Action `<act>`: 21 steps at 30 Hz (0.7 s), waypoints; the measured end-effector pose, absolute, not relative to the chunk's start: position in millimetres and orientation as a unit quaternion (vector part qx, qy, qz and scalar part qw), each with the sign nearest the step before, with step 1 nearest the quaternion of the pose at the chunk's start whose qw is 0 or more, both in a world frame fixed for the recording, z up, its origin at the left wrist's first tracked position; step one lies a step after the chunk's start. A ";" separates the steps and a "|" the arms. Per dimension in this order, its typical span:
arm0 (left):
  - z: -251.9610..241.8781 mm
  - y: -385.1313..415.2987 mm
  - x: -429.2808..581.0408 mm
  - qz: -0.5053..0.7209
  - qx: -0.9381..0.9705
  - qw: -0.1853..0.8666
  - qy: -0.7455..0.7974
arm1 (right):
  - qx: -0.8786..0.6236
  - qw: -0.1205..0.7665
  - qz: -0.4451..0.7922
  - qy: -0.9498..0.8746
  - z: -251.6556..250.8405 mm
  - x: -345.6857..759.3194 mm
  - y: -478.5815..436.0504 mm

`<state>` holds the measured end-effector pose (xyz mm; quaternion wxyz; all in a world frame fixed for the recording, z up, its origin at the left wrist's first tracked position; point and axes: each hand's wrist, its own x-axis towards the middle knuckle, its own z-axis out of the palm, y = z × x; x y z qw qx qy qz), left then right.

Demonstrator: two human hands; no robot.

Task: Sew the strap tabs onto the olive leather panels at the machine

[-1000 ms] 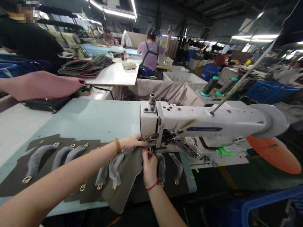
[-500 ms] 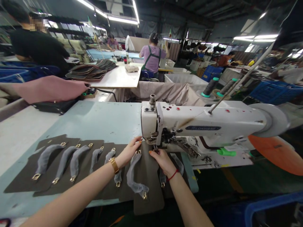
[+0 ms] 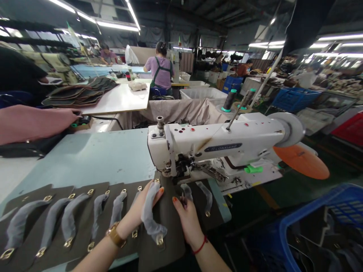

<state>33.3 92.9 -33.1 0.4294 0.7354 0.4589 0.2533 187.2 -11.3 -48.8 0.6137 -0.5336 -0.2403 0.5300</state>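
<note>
A dark brown panel [image 3: 172,234], seemingly leather, lies in front of the sewing machine [image 3: 195,145], carrying a plastic-wrapped handle [image 3: 149,213] with gold buckles. My left hand [image 3: 141,207] reaches behind this handle and closes on the panel, thumb on top. At the panel's right edge is my right hand [image 3: 190,223], its fingers curled around something small and dark that I cannot make out. The machine's presser area stands just above both hands. Similar panels with wrapped handles overlap in a row on the left, and another panel [image 3: 215,219] lies to the right.
A pale blue tabletop [image 3: 93,155] extends behind the panels. A blue crate [image 3: 279,241] with similar pieces stands at lower right. Pink material [image 3: 34,122] lies at left. Thread cones [image 3: 229,100] stand behind the machine. Several people work farther back.
My view has turned right and moved closer. Both hands and the panel have come away from the needle area toward me. My left hand now sits behind the wrapped handle.
</note>
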 end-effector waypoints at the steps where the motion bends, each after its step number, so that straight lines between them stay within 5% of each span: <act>1: -32.0 88.8 37.2 0.255 0.725 0.439 0.464 | -0.535 0.609 0.527 -0.255 -48.6 186.9 -12.0; 10: -41.2 55.5 61.7 0.259 0.439 0.719 0.473 | -0.582 0.558 0.491 -0.330 -55.2 186.5 -15.6; 21: -43.2 57.7 62.4 0.282 0.427 0.723 0.463 | -0.594 0.549 0.477 -0.345 -61.1 187.0 -17.5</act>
